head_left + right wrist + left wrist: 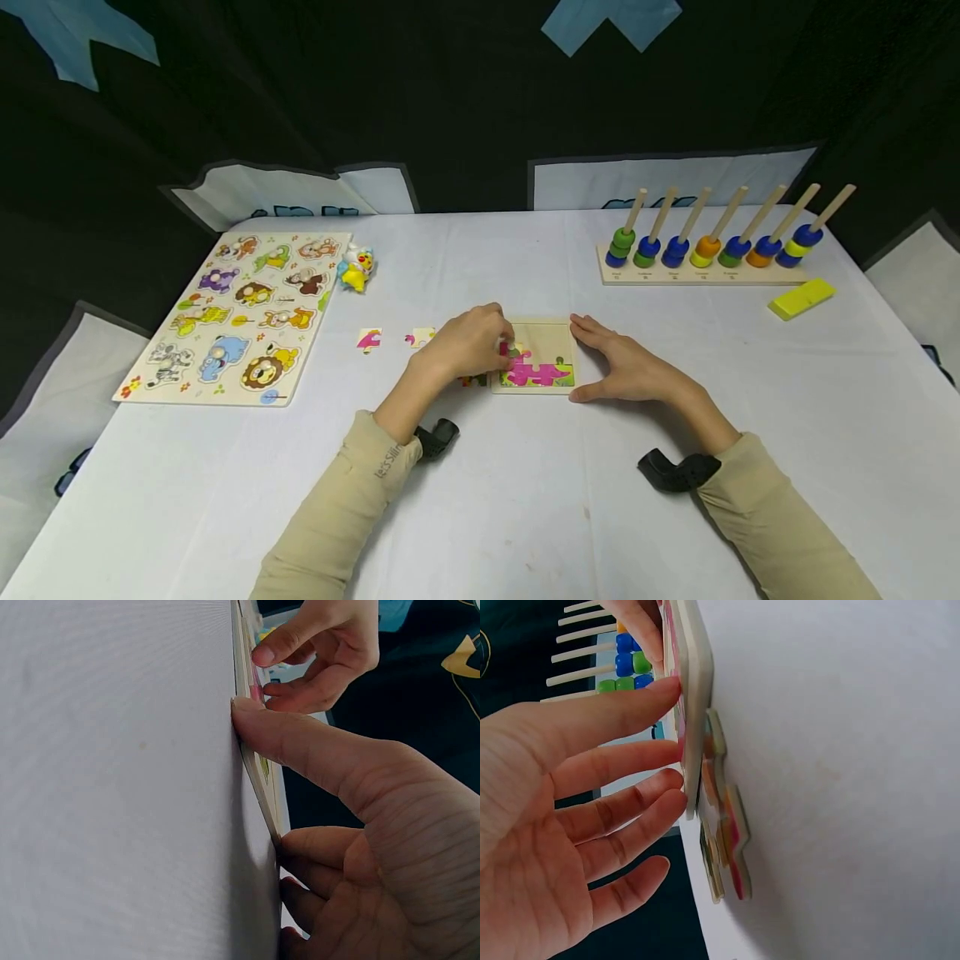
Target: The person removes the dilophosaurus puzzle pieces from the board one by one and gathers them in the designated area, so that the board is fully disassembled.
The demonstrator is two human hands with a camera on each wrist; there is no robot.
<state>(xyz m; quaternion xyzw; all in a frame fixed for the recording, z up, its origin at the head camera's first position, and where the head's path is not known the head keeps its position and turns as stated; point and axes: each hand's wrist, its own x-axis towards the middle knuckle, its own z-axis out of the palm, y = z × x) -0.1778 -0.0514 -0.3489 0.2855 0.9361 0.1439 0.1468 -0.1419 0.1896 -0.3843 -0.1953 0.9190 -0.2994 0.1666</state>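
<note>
A small wooden puzzle tray (542,331) lies in front of me, its near half filled with pink and green jigsaw pieces (536,374). Over its left side, my left hand (468,342) pinches a pink puzzle piece (505,347) between thumb and fingers, low against the tray. In the left wrist view the thumb and index fingertips sit at the pink surface just inside the tray's edge (699,682). My right hand (626,362) holds the tray's right side, thumb at the near corner and fingers at the far one.
Loose jigsaw pieces (369,339) lie left of the tray, several partly hidden by the left hand. A large animal puzzle board (187,300) and a small chick toy (356,268) stand further left. A bead-peg counter (697,271) and a yellow block (801,299) are at the back right.
</note>
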